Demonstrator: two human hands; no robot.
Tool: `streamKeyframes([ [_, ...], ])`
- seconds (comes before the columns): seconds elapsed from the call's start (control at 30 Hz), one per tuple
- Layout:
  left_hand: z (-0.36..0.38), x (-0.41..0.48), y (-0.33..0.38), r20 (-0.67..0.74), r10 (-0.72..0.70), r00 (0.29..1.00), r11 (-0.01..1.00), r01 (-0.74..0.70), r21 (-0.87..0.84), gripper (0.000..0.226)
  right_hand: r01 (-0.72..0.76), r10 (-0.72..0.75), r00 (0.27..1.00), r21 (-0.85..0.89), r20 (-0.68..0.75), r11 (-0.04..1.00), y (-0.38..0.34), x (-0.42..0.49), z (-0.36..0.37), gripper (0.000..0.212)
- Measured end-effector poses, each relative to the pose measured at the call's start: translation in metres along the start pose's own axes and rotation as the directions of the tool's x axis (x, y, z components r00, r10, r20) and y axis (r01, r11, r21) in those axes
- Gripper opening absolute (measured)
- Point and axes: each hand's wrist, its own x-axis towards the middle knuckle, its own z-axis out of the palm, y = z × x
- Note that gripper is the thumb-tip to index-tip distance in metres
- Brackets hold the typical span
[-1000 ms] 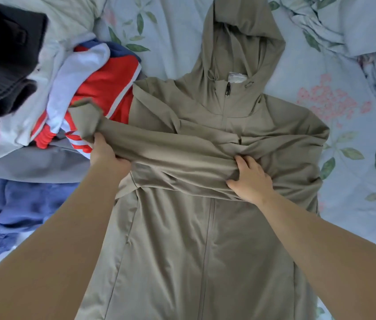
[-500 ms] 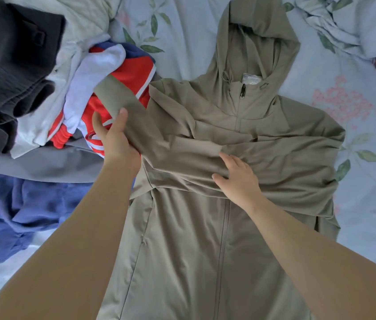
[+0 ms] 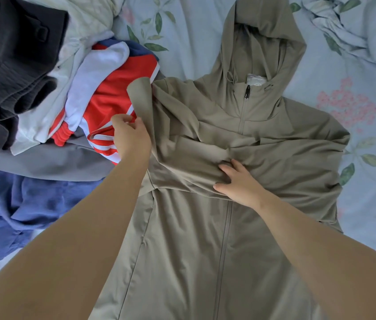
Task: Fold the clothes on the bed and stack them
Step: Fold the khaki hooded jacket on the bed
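Head view: clothes pile against cuff of olive hoodie

one olive hooded jacket; two hands; perhaps six other garments; one floral sheet

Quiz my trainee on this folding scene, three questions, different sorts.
1. True or false: the hoodie is unzipped.
2. Which of the hands grips the sleeve? A) left B) right
3. Fill in: the unfolded pile lies on the person's ____ side.
Key: 1 false, the zip is closed to the neck; 2 A, the left hand; 3 left.
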Motion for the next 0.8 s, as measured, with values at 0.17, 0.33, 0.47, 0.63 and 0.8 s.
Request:
streamKeyframes([
  [0.17, 0.009, 0.007, 0.003, 0.183, 0.027, 0.983, 0.984, -0.058, 0.167, 0.036, -0.004, 0.003, 0.998, 0.005, 0.058, 1.000, 0.003, 0.006, -0.001, 0.074],
  [0.33, 0.013, 0.004, 0.010, 0.160, 0.098, 0.982, 0.992, -0.110, 0.067, 0.037, -0.007, 0.005, 0.996, 0.019, 0.088, 1.000, 0.005, 0.008, -0.001, 0.077],
  [0.47, 0.011, 0.006, 0.007, 0.212, -0.007, 0.977, 0.988, -0.026, 0.151, 0.045, -0.007, 0.006, 0.996, 0.016, 0.092, 1.000, 0.006, 0.008, 0.000, 0.079],
  [0.63, 0.016, -0.002, -0.003, 0.515, 0.246, 0.821, 0.746, -0.499, 0.441, 0.048, -0.009, 0.009, 0.996, 0.001, 0.091, 1.000, 0.004, 0.007, 0.001, 0.080],
  [0.8, 0.022, -0.008, -0.016, 0.554, 0.214, 0.805, 0.691, -0.525, 0.497, 0.030, -0.017, 0.019, 0.996, -0.017, 0.092, 1.000, 0.003, 0.007, 0.002, 0.077],
])
